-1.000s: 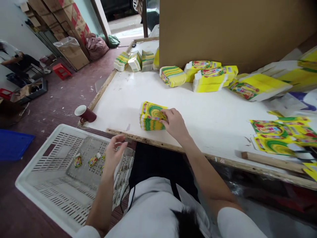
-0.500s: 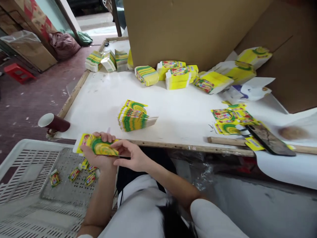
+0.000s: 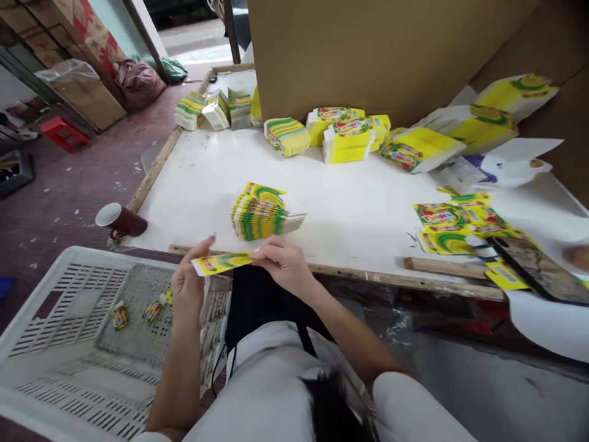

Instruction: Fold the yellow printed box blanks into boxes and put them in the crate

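Observation:
Both hands hold one flat yellow-and-green printed carton (image 3: 223, 263) just in front of the table's near edge. My left hand (image 3: 189, 283) pinches its left end and my right hand (image 3: 283, 263) grips its right end. The carton lies nearly edge-on to the camera. A fanned stack of the same flat cartons (image 3: 260, 212) rests on the white table (image 3: 350, 209) just beyond my right hand.
A white slotted plastic crate (image 3: 59, 344) with a few small folded boxes inside stands at my lower left. A maroon cup (image 3: 120, 221) lies on the table's left corner. Bundles of cartons line the back, before a brown cardboard wall (image 3: 368, 49). Loose cartons (image 3: 455, 221) and a phone (image 3: 536, 270) lie right.
My right hand took one carton from the stack and brought it to my left hand. Both hands have since turned it from face-up to nearly edge-on and lifted it slightly.

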Action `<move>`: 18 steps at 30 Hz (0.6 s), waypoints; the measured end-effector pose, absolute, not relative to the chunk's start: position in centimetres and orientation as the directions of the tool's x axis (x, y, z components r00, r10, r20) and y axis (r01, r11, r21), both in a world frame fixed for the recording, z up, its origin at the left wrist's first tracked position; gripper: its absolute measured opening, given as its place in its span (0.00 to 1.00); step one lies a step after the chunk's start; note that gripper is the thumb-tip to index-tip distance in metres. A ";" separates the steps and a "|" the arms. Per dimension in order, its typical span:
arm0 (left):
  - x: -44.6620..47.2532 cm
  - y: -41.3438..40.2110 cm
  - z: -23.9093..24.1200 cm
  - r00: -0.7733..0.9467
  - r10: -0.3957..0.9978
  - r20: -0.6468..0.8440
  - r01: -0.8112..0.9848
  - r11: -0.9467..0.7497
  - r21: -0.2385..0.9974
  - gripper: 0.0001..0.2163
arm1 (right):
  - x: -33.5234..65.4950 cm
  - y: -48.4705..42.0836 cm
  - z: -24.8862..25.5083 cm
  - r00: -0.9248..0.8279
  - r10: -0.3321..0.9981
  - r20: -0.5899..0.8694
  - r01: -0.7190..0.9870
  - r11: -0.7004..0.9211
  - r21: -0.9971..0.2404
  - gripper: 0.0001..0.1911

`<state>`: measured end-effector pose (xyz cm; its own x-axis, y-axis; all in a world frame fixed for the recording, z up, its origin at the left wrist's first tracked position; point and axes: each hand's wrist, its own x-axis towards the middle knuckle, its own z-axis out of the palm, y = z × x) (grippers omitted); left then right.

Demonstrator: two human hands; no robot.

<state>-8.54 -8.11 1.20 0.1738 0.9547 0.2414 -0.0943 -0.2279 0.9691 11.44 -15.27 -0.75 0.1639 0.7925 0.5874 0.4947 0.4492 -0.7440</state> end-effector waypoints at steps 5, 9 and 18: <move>-9.6 -8.4 3.1 0.636 0.753 0.165 0.375 -0.490 0.787 0.49 | 11.9 -16.1 0.4 -0.185 0.691 0.699 0.782 0.534 -0.321 0.11; -6.9 -10.1 1.8 0.583 0.813 0.008 0.538 -0.394 0.745 0.32 | 10.5 -16.3 -0.1 -0.095 0.636 0.766 0.749 0.552 -0.366 0.12; -5.2 -10.9 -0.9 0.296 0.947 0.124 0.427 -0.248 0.869 0.33 | 6.5 -17.6 -2.8 0.329 0.638 0.696 0.461 0.535 -0.708 0.19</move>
